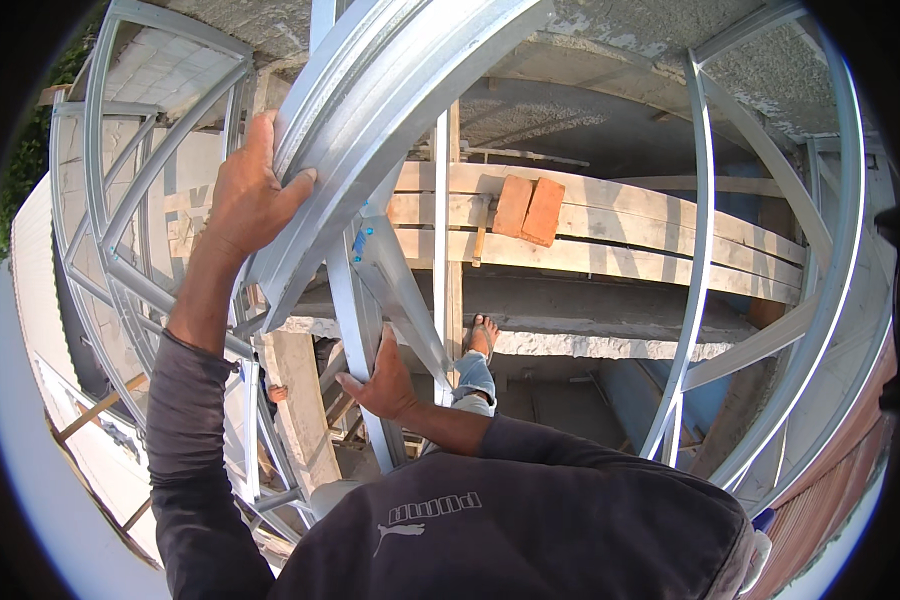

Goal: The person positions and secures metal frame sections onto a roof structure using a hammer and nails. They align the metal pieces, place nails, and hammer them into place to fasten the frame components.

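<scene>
My left hand (250, 195) grips the edge of a long galvanised metal channel (370, 140), its thumb lying on the near face. The channel slants from the top of the view down toward the left, across the upright studs. Lower down, my right hand (385, 385) rests against an upright metal stud (353, 330), thumb and fingers spread apart. Beside the channel's lower part, a sloping metal brace (400, 290) meets the stud near small bright blue marks (361, 240). Part of the right hand's contact with the stud is hidden.
Two orange bricks (530, 210) lie on wooden planks (650, 245). My sandalled foot (483, 335) stands by a rough concrete ledge (610, 346), with a drop in front. Metal framing stands left (110, 200) and right (705, 230). Another person's hand (277, 393) shows below left.
</scene>
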Action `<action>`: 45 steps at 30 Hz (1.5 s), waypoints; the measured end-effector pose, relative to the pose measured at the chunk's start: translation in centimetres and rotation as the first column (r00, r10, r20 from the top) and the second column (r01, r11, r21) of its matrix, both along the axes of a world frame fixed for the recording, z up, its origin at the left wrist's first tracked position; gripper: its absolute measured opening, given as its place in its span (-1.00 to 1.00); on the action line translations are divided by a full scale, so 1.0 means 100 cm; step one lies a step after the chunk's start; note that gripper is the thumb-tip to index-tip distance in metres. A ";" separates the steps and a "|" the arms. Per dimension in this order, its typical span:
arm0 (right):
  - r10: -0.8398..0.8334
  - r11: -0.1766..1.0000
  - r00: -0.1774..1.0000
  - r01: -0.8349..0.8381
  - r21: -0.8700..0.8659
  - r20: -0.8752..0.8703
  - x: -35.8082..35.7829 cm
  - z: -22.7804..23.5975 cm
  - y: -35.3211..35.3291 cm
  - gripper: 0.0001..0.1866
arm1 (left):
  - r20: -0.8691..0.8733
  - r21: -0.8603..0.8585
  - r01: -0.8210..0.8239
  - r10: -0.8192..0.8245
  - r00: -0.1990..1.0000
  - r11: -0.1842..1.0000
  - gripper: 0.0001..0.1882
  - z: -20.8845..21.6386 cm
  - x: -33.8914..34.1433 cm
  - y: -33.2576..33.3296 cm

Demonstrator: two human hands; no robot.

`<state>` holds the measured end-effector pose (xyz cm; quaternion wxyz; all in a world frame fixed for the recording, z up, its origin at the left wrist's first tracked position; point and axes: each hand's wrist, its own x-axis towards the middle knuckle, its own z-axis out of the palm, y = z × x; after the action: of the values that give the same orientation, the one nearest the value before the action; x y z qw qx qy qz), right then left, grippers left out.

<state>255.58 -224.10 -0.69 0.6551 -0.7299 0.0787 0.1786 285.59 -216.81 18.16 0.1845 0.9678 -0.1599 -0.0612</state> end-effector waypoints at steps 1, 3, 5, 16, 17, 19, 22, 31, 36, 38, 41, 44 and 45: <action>0.009 0.999 1.000 -0.008 0.048 -0.016 0.000 -0.001 0.000 0.24 | -0.004 0.007 -0.007 0.007 1.000 1.000 -0.29 0.000 0.000 0.000; 0.033 0.997 0.999 -0.031 0.066 -0.033 0.000 -0.001 -0.001 0.22 | 0.084 0.016 0.049 -0.050 0.995 0.999 -0.30 0.000 0.000 0.001; 0.022 0.998 1.000 -0.022 0.053 0.013 0.001 -0.001 -0.003 0.16 | 0.092 0.005 0.031 -0.031 0.995 1.000 -0.31 0.000 -0.001 0.001; 0.039 0.996 0.997 -0.033 0.086 -0.066 0.003 0.001 -0.003 0.17 | 0.003 0.014 0.003 -0.003 1.000 1.000 -0.31 0.000 -0.001 0.004; 0.053 0.996 0.996 -0.047 0.077 -0.077 0.003 0.000 -0.003 0.16 | 0.021 0.006 0.010 -0.010 1.000 1.000 -0.32 0.000 -0.001 0.004; 0.043 0.996 0.988 -0.030 0.088 -0.150 0.002 -0.002 -0.002 0.14 | 0.076 0.009 0.041 -0.041 0.996 0.999 -0.32 -0.003 -0.001 0.005; 0.025 0.997 0.999 -0.023 0.076 -0.025 0.002 -0.005 -0.003 0.12 | 0.078 0.069 0.037 -0.043 0.996 0.997 -0.34 -0.005 -0.001 0.003; 0.086 0.988 0.996 -0.083 -0.129 0.018 0.007 -0.001 -0.010 0.13 | 0.041 0.113 -0.058 0.054 0.998 0.992 -0.34 0.009 -0.005 -0.013; 0.081 0.986 0.997 -0.078 -0.145 0.013 0.008 0.005 -0.009 0.13 | 0.084 0.099 -0.032 0.024 0.996 0.995 -0.38 0.007 -0.005 -0.012; 0.075 0.984 0.997 -0.077 -0.160 -0.017 0.009 0.007 -0.011 0.12 | 0.081 0.082 -0.038 0.032 0.996 0.996 -0.38 0.005 -0.005 -0.010; 0.153 0.981 0.985 -0.161 -0.104 -0.077 0.012 0.008 -0.017 0.15 | 0.085 0.074 -0.027 0.021 0.996 0.997 -0.39 0.005 -0.005 -0.010; 0.159 0.979 0.987 -0.160 -0.129 -0.015 0.013 0.008 -0.020 0.14 | 0.108 0.035 -0.019 0.015 0.994 0.999 -0.39 0.005 -0.005 -0.010; 0.150 0.978 0.989 -0.150 -0.144 -0.009 0.013 0.007 -0.019 0.10 | 0.091 0.033 -0.025 0.022 0.996 0.999 -0.41 0.005 -0.005 -0.010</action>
<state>256.90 -226.01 0.06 0.5852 -0.7794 0.0356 0.2207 285.04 -217.83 18.67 0.1612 0.9744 -0.1557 -0.0180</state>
